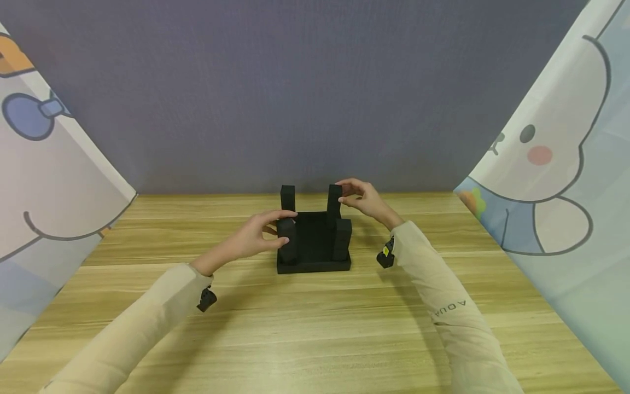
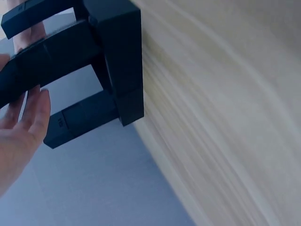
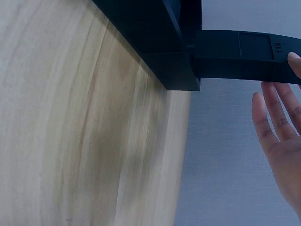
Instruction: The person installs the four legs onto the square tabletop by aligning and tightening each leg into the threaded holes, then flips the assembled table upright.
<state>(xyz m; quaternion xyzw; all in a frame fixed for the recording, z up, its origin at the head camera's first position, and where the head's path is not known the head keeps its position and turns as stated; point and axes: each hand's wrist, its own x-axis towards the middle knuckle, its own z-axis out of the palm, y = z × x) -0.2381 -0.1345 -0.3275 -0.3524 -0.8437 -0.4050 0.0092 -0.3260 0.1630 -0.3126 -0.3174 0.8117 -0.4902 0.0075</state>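
A black square base [image 1: 314, 267] lies on the wooden table, with a thick black post standing upright at each corner. The front left post [image 1: 288, 247] is held by my left hand [image 1: 246, 238], thumb on the near side and fingers behind it. At the back right post [image 1: 333, 205], my right hand [image 1: 368, 203] pinches the upper part; the right wrist view shows the thumb on one face of this post [image 3: 225, 54] and fingers at another. The back left post [image 1: 287, 198] and front right post [image 1: 342, 241] are untouched.
The wooden table [image 1: 315, 328] spreads around the base. A grey-blue panel [image 1: 295, 98] rises behind it, and cartoon-printed sheets [image 1: 551, 164] flank both sides. Small black devices [image 1: 206, 300] sit at both wrists.
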